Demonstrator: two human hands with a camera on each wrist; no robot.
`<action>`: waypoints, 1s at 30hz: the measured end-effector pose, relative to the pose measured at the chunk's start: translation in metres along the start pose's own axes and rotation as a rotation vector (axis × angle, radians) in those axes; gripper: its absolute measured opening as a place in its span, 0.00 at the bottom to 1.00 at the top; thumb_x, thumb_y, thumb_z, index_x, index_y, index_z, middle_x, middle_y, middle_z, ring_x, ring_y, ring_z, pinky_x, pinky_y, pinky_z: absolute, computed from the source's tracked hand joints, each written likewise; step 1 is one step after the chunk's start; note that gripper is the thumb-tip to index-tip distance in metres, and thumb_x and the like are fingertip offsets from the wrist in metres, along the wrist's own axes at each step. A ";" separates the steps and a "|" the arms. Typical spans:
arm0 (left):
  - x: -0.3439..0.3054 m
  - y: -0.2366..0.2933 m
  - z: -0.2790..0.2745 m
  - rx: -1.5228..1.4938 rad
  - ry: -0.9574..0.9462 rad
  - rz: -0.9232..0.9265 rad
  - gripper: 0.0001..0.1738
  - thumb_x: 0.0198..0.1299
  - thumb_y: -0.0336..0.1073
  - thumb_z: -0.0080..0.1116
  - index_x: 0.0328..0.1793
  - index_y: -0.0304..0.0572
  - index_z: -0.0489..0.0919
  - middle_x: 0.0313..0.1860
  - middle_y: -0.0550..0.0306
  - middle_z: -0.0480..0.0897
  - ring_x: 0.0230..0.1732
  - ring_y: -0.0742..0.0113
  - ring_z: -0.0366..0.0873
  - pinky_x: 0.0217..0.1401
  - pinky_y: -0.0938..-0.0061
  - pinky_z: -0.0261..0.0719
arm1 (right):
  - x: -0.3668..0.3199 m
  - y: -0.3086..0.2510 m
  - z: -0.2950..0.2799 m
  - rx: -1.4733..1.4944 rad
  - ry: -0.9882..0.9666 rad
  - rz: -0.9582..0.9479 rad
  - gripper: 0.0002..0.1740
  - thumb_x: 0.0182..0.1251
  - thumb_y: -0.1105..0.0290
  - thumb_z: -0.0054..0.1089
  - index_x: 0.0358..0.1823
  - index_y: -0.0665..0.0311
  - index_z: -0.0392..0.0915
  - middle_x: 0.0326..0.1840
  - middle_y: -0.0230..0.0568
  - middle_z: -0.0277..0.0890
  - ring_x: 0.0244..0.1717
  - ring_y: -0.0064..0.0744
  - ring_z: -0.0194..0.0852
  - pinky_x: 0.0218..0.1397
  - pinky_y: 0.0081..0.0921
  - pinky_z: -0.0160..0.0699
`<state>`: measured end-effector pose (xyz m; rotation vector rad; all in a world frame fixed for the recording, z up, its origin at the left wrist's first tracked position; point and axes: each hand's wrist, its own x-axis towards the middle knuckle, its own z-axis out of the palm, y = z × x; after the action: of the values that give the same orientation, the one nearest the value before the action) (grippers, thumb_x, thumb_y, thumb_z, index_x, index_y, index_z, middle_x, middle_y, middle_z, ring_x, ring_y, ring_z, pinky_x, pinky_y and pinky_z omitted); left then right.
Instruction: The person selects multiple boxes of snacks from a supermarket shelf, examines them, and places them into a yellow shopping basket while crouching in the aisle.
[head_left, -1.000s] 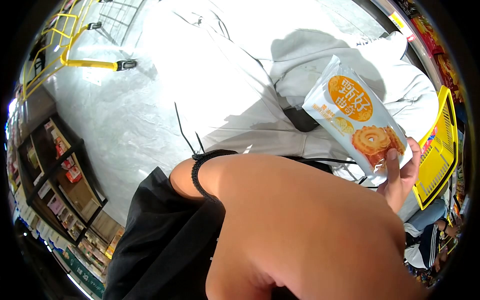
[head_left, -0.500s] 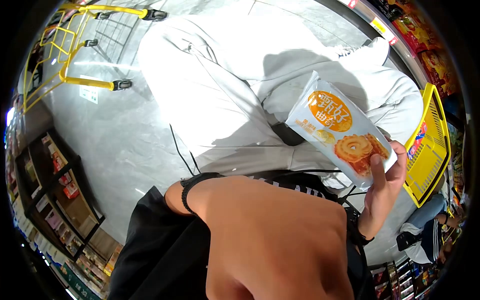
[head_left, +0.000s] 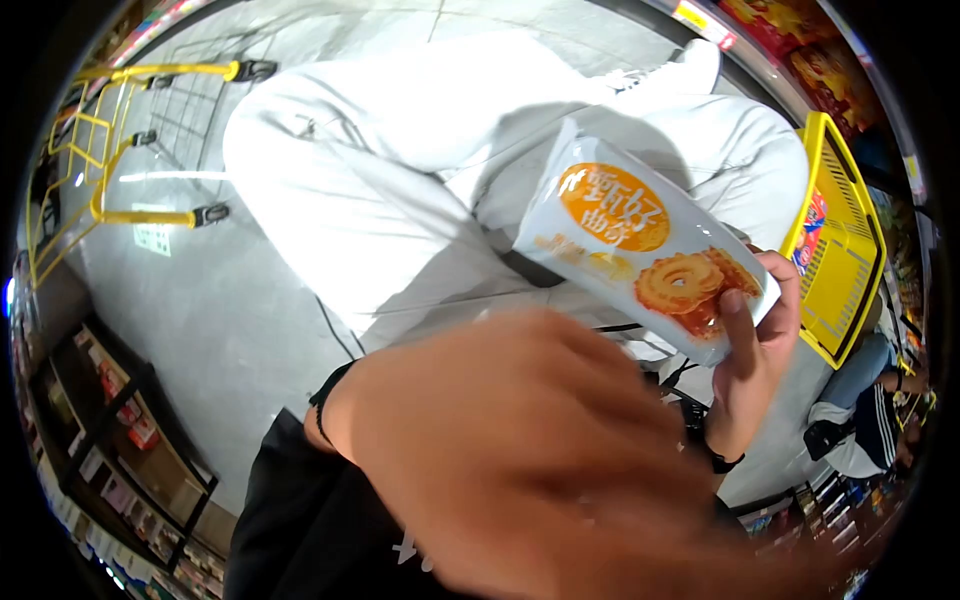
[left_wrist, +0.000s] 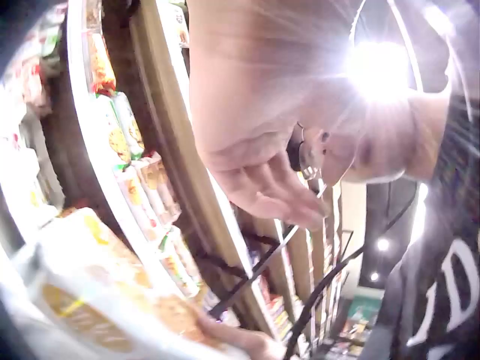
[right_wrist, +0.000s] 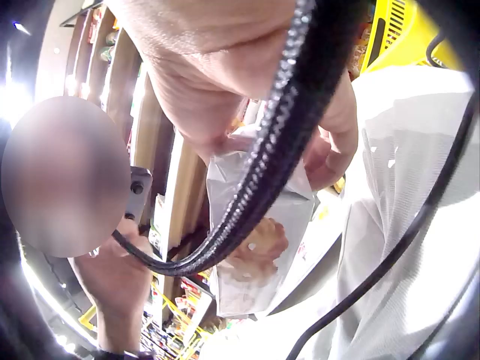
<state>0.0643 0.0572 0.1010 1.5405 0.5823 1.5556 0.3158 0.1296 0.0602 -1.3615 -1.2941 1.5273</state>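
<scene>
Cookie packet (head_left: pixel 640 245) is gripped by the right hand (head_left: pixel 757 345), at right.
Near left hand (head_left: pixel 530 430) is blurred in the head view (loosely extended fingers (left_wrist: pixel 281 201) are shown by its wrist view).

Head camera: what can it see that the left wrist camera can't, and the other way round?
Only the head view shows the yellow cart and the yellow basket. Only the left wrist view shows a big starburst of white light. Both show the cookie packet, the right hand holding it, and the left hand.
</scene>
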 end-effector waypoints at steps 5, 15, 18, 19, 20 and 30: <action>0.000 -0.010 -0.018 1.104 -0.191 -0.315 0.51 0.40 0.51 0.80 0.74 0.40 0.77 0.68 0.42 0.79 0.74 0.35 0.73 0.78 0.39 0.61 | 0.004 -0.008 0.007 0.093 -0.051 -0.049 0.25 0.61 0.80 0.73 0.59 0.66 0.73 0.58 0.49 0.80 0.62 0.34 0.76 0.69 0.30 0.69; -0.008 -0.029 -0.024 1.042 -0.271 -0.487 0.56 0.30 0.38 0.82 0.74 0.39 0.73 0.62 0.46 0.80 0.66 0.46 0.77 0.75 0.47 0.68 | 0.008 -0.003 0.009 0.167 -0.119 -0.093 0.32 0.66 0.71 0.70 0.68 0.72 0.68 0.64 0.57 0.78 0.63 0.37 0.79 0.69 0.31 0.73; -0.017 -0.039 -0.027 0.977 -0.202 -0.521 0.50 0.35 0.38 0.82 0.70 0.37 0.73 0.61 0.45 0.80 0.64 0.42 0.78 0.71 0.53 0.73 | 0.004 -0.010 0.006 0.341 -0.264 -0.050 0.43 0.64 0.60 0.71 0.73 0.76 0.61 0.72 0.68 0.71 0.67 0.49 0.78 0.70 0.40 0.76; -0.021 -0.043 -0.027 0.899 -0.141 -0.565 0.47 0.38 0.37 0.81 0.69 0.36 0.72 0.61 0.44 0.81 0.64 0.41 0.78 0.68 0.56 0.76 | 0.003 -0.010 0.008 0.349 -0.265 -0.055 0.43 0.64 0.60 0.71 0.73 0.76 0.61 0.72 0.68 0.71 0.67 0.49 0.78 0.70 0.40 0.76; -0.026 -0.046 -0.027 0.822 -0.116 -0.590 0.49 0.40 0.35 0.82 0.70 0.33 0.69 0.63 0.40 0.78 0.59 0.38 0.79 0.60 0.57 0.81 | 0.001 -0.012 0.012 0.355 -0.359 -0.145 0.44 0.62 0.59 0.72 0.73 0.77 0.62 0.71 0.70 0.71 0.69 0.53 0.77 0.72 0.43 0.75; -0.038 -0.021 -0.033 0.328 0.163 -0.637 0.47 0.43 0.35 0.83 0.69 0.31 0.69 0.58 0.40 0.79 0.56 0.47 0.82 0.58 0.62 0.81 | 0.004 -0.011 0.018 0.393 -0.582 -0.392 0.41 0.61 0.55 0.74 0.66 0.79 0.68 0.64 0.76 0.75 0.70 0.64 0.75 0.75 0.55 0.69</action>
<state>0.0331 0.0449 0.0575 1.2748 1.3286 1.1262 0.2966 0.1327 0.0690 -0.3913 -1.3883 1.8270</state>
